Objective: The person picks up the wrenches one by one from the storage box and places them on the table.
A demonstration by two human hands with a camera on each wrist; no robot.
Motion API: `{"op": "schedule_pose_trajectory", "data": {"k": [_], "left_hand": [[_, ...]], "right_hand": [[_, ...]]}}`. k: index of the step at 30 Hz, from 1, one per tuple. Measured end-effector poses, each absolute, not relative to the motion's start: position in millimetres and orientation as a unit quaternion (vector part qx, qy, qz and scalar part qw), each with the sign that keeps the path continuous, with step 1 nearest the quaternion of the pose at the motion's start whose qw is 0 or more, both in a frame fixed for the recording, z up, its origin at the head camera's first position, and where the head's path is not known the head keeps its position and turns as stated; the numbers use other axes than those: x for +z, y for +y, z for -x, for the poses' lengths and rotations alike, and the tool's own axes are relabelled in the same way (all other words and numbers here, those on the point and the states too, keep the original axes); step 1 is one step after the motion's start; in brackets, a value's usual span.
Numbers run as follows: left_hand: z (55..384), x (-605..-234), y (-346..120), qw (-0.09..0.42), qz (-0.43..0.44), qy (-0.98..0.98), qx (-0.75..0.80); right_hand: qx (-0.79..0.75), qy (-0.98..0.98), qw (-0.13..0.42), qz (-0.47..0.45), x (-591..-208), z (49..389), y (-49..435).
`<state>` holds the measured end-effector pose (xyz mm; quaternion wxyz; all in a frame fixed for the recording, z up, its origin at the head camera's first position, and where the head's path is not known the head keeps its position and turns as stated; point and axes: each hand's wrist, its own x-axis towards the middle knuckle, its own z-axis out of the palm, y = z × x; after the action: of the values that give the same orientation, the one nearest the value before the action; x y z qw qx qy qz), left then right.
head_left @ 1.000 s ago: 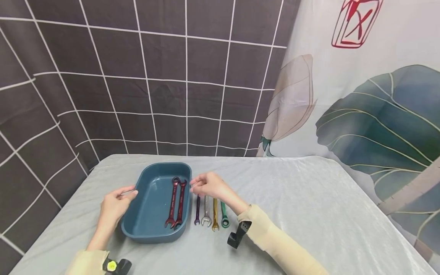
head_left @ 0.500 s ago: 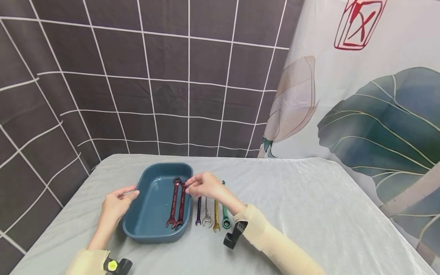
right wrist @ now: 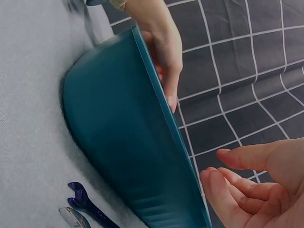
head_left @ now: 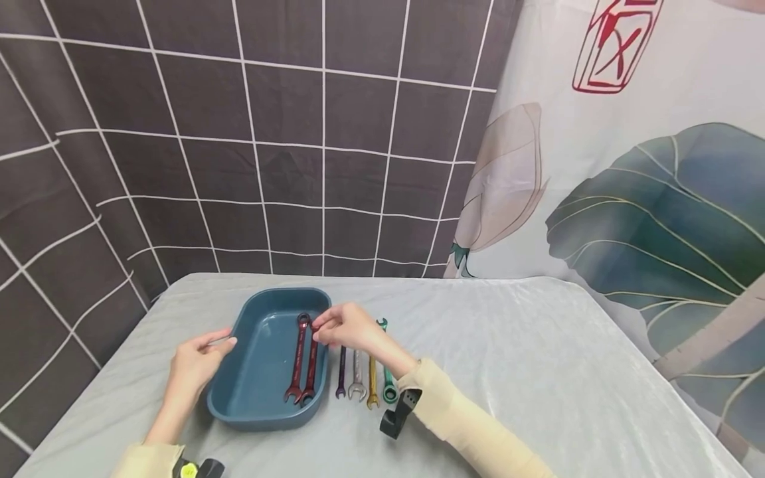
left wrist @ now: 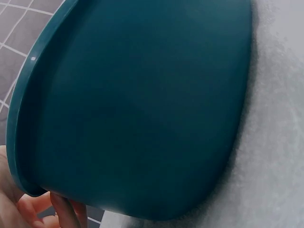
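A blue plastic tub (head_left: 257, 423) stands on the table, and two dark red combination wrenches, a left one (head_left: 297, 362) and a right one (head_left: 311, 370), lie side by side along its right wall. My left hand (head_left: 196, 364) holds the tub's left rim, thumb at the edge and fingers outside, partly hidden in the left wrist view. Over the right rim, my right hand (head_left: 351, 326) hovers with its fingertips overlapping the upper end of the right red wrench. A gap shows between its thumb (right wrist: 242, 156) and fingers, which hold nothing.
Right of the tub several wrenches lie in a row on the light cloth: purple (head_left: 342, 375), silver (head_left: 357, 382), gold (head_left: 373, 382) and green (head_left: 388, 378). Behind the table hangs a dark grid-patterned curtain (head_left: 287, 172). Each wrist carries a black camera (head_left: 394, 419).
My right hand has moved left, from just outside the tub's right rim to over the red wrenches' upper ends. The left hand stays at the left rim; the wrenches have not moved.
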<state>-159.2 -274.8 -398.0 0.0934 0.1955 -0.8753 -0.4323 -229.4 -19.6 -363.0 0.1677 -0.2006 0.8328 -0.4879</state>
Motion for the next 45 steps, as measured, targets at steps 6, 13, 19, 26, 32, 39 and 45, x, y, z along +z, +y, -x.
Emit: {"op": "schedule_pose_trajectory", "data": {"k": [6, 13, 19, 26, 32, 39, 45], "left_hand": [[157.5, -397.0, -275.8, 0.089, -0.199, -0.874, -0.434], [156.9, -399.2, -274.5, 0.092, -0.197, -0.870, -0.442], [157.4, -401.2, -273.7, 0.095, -0.196, -0.866, -0.449], [158.1, -400.9, -273.6, 0.099, -0.198, -0.868, -0.445], [159.1, -400.0, -274.0, 0.098, -0.201, -0.868, -0.444], [158.9, -400.3, -274.3, 0.097, -0.201, -0.870, -0.440], [158.2, -400.3, -274.1, 0.096, -0.202, -0.872, -0.436]], "right_hand": [[-0.496, 0.827, 0.172, 0.199, -365.9, 228.3, -21.9], [-0.491, 0.826, 0.176, 0.214, -366.9, 226.7, -24.3], [-0.501, 0.818, 0.184, 0.217, -366.6, 226.5, -28.9], [-0.514, 0.811, 0.190, 0.206, -369.2, 228.9, -37.4], [-0.500, 0.819, 0.185, 0.213, -369.9, 230.8, -42.4], [-0.494, 0.821, 0.188, 0.217, -369.3, 230.8, -48.0], [-0.465, 0.837, 0.182, 0.224, -369.3, 233.8, -51.3]]}}
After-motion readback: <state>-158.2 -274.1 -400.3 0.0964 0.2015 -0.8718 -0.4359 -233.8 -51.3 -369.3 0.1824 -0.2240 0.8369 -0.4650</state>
